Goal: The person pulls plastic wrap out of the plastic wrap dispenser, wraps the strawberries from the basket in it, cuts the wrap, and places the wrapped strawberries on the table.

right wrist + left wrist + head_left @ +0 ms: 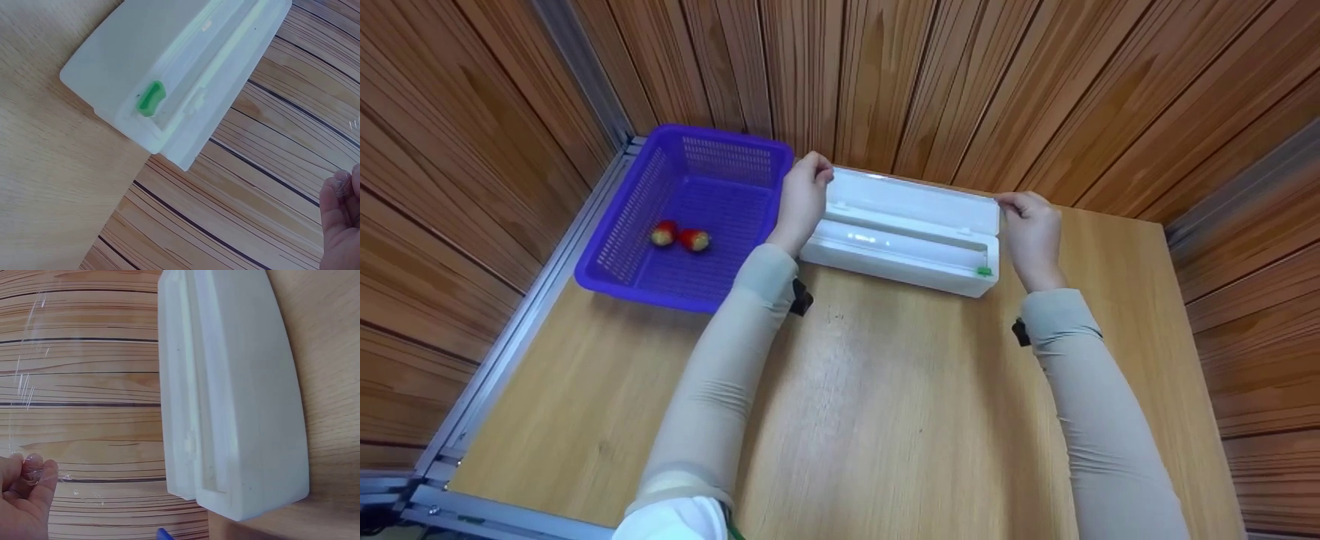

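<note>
A white cling film dispenser [894, 276] lies at the back of the table with its lid [915, 196] raised and a roll [885, 241] inside. My left hand [804, 199], above the dispenser's left end, pinches a bunched corner of clear cling film [25, 385]. Over the right end, my right hand [1035, 234] pinches another gathered bit of film [341, 183] between thumb and fingers. Glints show the film spread beside the left hand; most of its outline is too transparent to follow. A green slider [151, 98] sits at the dispenser's right end.
To the left stands a purple basket [682, 301] holding two red fruits [694, 240] with pale ends. Wood-patterned panels [877, 82] rise right behind the dispenser. A metal rail [529, 315] runs along the table's left side.
</note>
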Available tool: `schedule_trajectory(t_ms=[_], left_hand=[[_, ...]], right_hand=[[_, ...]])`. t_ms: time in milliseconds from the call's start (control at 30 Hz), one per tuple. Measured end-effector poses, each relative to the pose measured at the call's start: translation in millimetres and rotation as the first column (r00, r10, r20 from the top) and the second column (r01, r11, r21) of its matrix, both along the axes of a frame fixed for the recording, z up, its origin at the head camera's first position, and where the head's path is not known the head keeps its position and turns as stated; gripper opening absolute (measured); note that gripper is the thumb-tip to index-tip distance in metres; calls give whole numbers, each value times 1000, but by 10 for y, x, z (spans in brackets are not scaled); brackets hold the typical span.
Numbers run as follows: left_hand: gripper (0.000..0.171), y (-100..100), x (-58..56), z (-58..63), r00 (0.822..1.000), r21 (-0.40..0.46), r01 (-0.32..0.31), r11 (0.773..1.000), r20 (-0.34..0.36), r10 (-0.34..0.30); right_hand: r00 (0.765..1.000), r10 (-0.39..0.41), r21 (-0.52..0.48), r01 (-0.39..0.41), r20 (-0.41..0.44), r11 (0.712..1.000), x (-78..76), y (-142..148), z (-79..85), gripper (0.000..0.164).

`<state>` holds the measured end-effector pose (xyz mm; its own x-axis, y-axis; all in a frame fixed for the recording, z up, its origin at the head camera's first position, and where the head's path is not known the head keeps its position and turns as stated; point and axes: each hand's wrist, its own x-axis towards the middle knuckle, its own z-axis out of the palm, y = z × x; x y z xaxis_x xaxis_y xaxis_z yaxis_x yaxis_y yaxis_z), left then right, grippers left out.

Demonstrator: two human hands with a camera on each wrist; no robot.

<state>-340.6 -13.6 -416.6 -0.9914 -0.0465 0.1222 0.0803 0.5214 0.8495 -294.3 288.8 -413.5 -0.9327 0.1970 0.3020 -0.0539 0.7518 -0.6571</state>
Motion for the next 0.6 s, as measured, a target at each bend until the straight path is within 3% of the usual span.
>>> schedule_trajectory(t_ms=[300, 600], left_hand=[[11, -20, 8, 111, 999, 17, -8, 1000, -32, 8], [11, -34, -3, 204, 998, 48, -8, 999, -62, 11]], right_hand=[[995, 9, 3, -9, -96, 1000, -4, -21, 117, 19], [990, 22, -20, -25, -137, 999, -26, -21, 221, 19]])
